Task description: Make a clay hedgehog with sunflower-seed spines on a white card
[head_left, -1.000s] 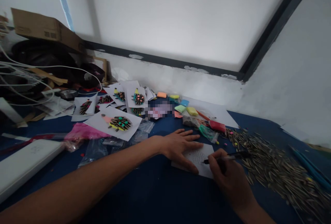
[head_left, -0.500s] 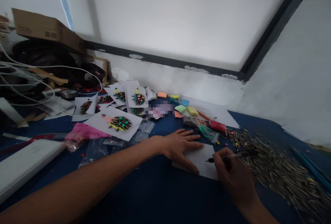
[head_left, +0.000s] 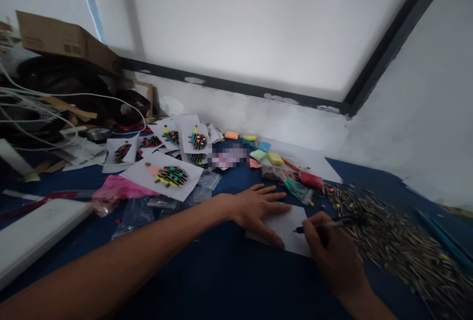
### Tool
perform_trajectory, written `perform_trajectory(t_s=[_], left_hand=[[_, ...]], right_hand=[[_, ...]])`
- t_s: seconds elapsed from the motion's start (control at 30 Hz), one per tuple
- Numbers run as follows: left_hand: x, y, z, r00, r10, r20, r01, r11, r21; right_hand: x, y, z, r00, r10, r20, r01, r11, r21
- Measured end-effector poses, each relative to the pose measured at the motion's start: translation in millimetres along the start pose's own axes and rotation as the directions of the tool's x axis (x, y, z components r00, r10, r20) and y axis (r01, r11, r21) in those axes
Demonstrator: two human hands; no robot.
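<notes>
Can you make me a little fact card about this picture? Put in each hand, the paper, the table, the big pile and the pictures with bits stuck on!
Left hand: fingers spread, resting partly on the paper
Right hand: holding a dark pen, tip at the paper
Paper: white, with small dark marks
Table: blue
Big pile: striped seeds, loose, at the right
Seed pictures: several, on white sheets, beyond the left forearm; nearest has green dots
</notes>
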State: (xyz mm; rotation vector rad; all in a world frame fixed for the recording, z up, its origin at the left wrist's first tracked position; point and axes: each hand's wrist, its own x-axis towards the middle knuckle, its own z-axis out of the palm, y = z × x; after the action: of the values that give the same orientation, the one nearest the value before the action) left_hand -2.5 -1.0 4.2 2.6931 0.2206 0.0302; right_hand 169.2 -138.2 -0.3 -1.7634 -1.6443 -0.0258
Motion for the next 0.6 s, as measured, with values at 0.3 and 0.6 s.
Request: perform_trajectory(t_s=[0.3,0.6], left_hand=[[0.4,-0.9,1.7,1.000,0.000,-0.006,0.000,1.000,0.000],[0.3,-0.2,-0.1,1.000,0.000,0.000,0.000,1.000,-0.012]], right_hand=[[1.9,-2.6,-0.9,0.999,-0.028,0.029,0.027,1.000,0.013],[0.8,-2.3,-0.9,0.999,-0.029,0.031,0.028,0.999,0.034]])
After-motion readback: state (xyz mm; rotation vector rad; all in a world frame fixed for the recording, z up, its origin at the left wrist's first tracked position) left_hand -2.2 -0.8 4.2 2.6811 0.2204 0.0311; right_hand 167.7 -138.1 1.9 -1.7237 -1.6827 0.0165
